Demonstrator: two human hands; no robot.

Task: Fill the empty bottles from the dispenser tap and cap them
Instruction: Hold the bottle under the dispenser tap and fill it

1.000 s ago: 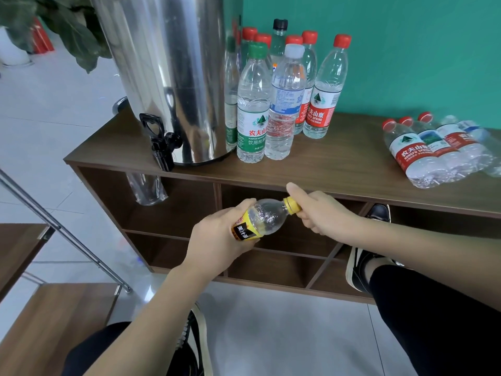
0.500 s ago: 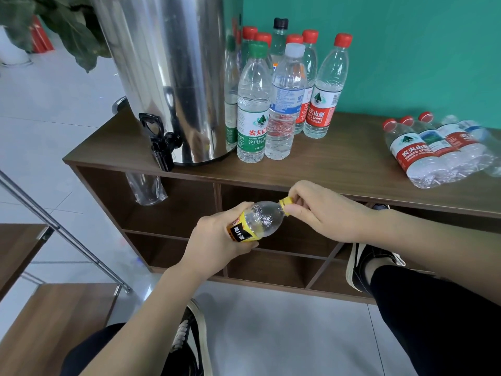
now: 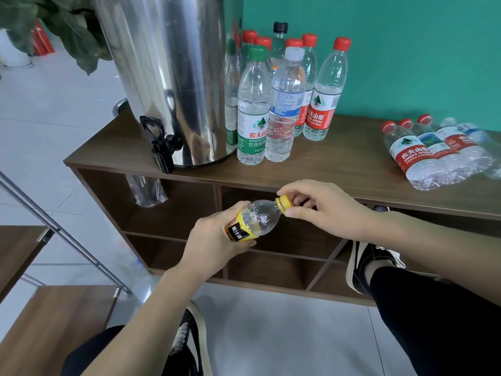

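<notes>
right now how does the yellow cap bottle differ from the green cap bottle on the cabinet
The yellow cap bottle is tilted, held in the left hand, its cap pinched by the right hand; the green cap bottle stands upright, untouched. The first is shorter, with a yellow label; the second's is green. Both are clear plastic.

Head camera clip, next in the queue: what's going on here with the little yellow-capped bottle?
A person holds a small yellow-labelled bottle tilted in the left hand, while the right hand pinches its yellow cap with the fingers. Whether it is being tightened or loosened cannot be told. On the wooden cabinet stand a steel dispenser with a black tap and a group of upright capped bottles; more bottles lie flat on the right.
</notes>
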